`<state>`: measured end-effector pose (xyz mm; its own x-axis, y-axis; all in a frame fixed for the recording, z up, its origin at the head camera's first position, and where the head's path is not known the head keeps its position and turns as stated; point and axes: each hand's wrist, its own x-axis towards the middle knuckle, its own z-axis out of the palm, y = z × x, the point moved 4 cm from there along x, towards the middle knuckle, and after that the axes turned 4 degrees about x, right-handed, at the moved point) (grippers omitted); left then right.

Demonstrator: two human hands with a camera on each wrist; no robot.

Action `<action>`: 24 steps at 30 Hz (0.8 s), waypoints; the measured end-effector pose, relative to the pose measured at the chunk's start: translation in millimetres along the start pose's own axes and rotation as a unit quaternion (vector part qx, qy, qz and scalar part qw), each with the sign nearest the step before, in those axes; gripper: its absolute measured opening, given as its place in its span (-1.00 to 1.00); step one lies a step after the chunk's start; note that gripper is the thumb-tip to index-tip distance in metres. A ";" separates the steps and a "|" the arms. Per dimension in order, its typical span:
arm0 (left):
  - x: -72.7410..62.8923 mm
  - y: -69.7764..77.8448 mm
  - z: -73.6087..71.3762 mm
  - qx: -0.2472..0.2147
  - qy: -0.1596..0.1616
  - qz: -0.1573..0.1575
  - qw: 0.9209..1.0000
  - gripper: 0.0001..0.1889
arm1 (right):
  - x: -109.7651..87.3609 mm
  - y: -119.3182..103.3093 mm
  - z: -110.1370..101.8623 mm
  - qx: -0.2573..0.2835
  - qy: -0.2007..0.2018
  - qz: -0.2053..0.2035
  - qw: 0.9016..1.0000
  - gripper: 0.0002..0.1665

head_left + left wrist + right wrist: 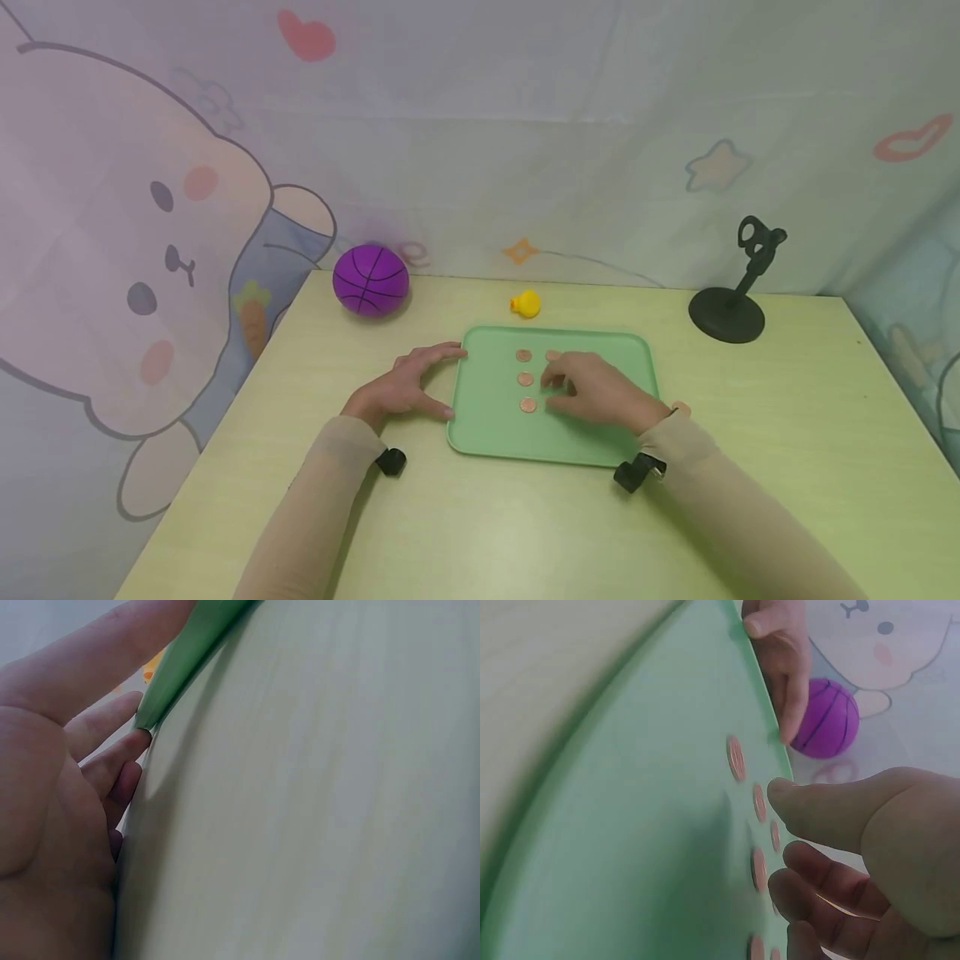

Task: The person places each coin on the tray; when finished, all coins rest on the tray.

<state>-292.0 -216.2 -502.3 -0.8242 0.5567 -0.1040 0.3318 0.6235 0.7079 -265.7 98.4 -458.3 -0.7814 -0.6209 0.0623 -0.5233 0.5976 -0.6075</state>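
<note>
Copper-coloured coins (528, 405) beside my loosely parted right hand (596, 393) should prove light, stiff, slippery; best pinched edgewise; my left hand (401, 387), spread wide, touches the tray (487, 429).

A pale yellow tabletop (510, 533) is holding everything up, with pale streaks running along it. A green tray (487, 429) with round corners is lying flat near the middle. A purple ball (371, 280) with black lines is sitting at the back left corner. A little yellow toy (528, 304) is resting just behind the tray, its orange end pointing left. A black stand (727, 315) is standing on its round foot near the back right corner.
</note>
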 end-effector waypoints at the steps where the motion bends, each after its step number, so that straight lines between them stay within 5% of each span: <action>1: 0.0 0.4 -0.1 -0.001 0.000 0.000 1.000 0.04 | -2.9 2.8 -3.9 -0.001 0.003 0.003 1.000 -0.81; 24: -0.3 2.0 0.2 0.009 -0.003 0.005 1.000 0.05 | -81.8 72.1 -72.8 -0.012 0.035 0.070 0.997 -0.77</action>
<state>-291.0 -214.9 -501.0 -0.8187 0.5652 -0.1012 0.3475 0.6281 0.6963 -264.3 229.2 -449.6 -0.8683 -0.4949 0.0337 -0.4153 0.6882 -0.5949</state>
